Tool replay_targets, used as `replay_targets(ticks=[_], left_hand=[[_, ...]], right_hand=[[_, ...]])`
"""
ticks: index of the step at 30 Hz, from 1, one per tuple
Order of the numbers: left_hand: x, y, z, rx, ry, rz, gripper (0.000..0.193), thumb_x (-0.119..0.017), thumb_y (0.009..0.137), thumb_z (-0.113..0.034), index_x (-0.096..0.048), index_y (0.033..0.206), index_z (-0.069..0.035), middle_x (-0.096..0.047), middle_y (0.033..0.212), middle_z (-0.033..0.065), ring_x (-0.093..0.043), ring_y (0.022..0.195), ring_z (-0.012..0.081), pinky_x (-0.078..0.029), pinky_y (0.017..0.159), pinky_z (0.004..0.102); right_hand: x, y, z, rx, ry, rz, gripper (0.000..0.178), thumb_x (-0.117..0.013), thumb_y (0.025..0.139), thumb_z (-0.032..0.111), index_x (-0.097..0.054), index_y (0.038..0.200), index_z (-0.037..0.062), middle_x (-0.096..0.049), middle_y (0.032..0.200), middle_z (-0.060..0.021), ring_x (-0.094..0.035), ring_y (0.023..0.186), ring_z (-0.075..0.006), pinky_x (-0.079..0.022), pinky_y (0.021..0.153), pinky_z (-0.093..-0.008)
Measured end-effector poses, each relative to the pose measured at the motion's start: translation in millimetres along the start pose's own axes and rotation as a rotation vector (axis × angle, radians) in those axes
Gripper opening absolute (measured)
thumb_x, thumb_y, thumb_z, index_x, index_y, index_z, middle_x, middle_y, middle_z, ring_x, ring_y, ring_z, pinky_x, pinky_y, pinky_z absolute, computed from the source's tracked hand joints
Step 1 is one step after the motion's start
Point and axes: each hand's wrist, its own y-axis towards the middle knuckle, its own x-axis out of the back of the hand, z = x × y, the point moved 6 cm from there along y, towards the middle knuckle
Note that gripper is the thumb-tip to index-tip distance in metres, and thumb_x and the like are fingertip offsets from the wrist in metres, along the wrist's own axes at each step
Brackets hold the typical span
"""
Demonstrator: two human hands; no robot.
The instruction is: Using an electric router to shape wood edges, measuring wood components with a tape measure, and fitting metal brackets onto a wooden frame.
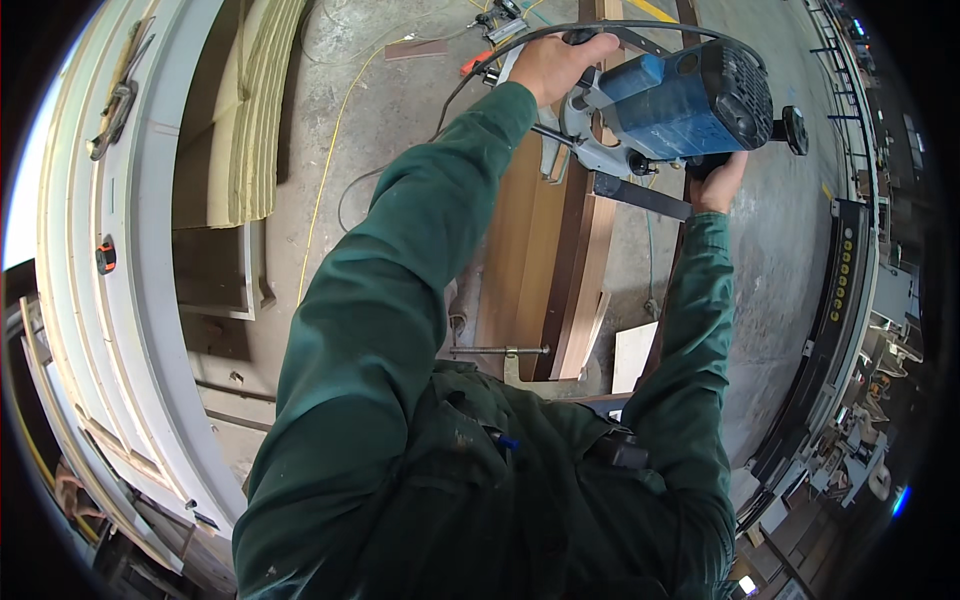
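Observation:
A blue and black plunge router [675, 105] is held over a wooden workpiece at the far end of my reach. My left hand [555, 70] closes around a dark knob on its left side, thumb stretched along the top. On the near right side, my right hand [718, 185] grips a black handle, its fingers partly hidden behind the router. A black power cable [470, 85] loops past my left wrist. Beneath lie long brown boards [520, 265], with a clamp [512, 352] at their near end. The router's bit is out of sight.
On the left runs a long white panel [165, 330] carrying a hammer [120, 100] and an orange-black tape measure [105, 257]. Folded cardboard [245, 130] stands beside it. A yellow cord [325, 185] crosses the concrete floor. A black machine edge [830, 300] borders the right.

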Motion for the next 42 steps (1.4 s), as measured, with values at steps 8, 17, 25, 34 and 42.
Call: replay_targets(ticks=[8,17,25,34,42], left_hand=[[3,0,-4,-0.058,-0.005,-0.024,0.058,-0.062,0.075,-0.057,-0.066,0.091,-0.001,-0.062,0.078,0.0025,-0.057,0.070,0.0115,-0.044,0.066,0.0254],[5,-3,0,-0.012,0.040,-0.036,0.060,-0.062,0.074,-0.058,-0.068,0.093,-0.001,-0.063,0.079,0.0042,-0.057,0.073,0.0142,-0.044,0.070,0.0271],[5,-1,-4,-0.047,0.039,-0.050,0.056,-0.062,0.075,-0.055,-0.067,0.093,-0.002,-0.063,0.082,0.0040,-0.056,0.074,0.0141,-0.044,0.072,0.0276],[3,10,3,-0.110,0.023,-0.093,0.050,-0.063,0.076,-0.050,-0.065,0.088,-0.002,-0.059,0.077,0.0027,-0.053,0.069,0.0122,-0.043,0.067,0.0268],[3,8,0,-0.140,0.062,-0.143,0.048,-0.062,0.077,-0.049,-0.065,0.088,-0.002,-0.060,0.077,0.0031,-0.054,0.069,0.0131,-0.044,0.068,0.0278]], right_hand=[[-10,-14,5,-0.011,-0.036,-0.018,0.045,-0.042,0.093,0.042,-0.056,0.117,0.0064,-0.062,0.111,-0.0056,-0.061,0.097,-0.0208,-0.049,0.082,-0.0342],[-10,-8,1,0.022,0.008,-0.018,0.045,-0.042,0.094,0.040,-0.054,0.120,0.0055,-0.061,0.116,-0.0066,-0.059,0.102,-0.0217,-0.047,0.086,-0.0349],[-15,5,-3,0.071,0.058,-0.016,0.043,-0.046,0.092,0.038,-0.058,0.115,0.0033,-0.064,0.107,-0.0078,-0.062,0.092,-0.0192,-0.049,0.079,-0.0306],[-13,23,-8,0.079,0.050,0.021,0.040,-0.047,0.092,0.037,-0.060,0.110,0.0041,-0.065,0.100,-0.0063,-0.062,0.084,-0.0166,-0.049,0.073,-0.0285],[-13,34,-3,0.097,0.093,0.055,0.039,-0.048,0.092,0.036,-0.059,0.110,0.0036,-0.065,0.103,-0.0066,-0.062,0.091,-0.0185,-0.047,0.082,-0.0308]])
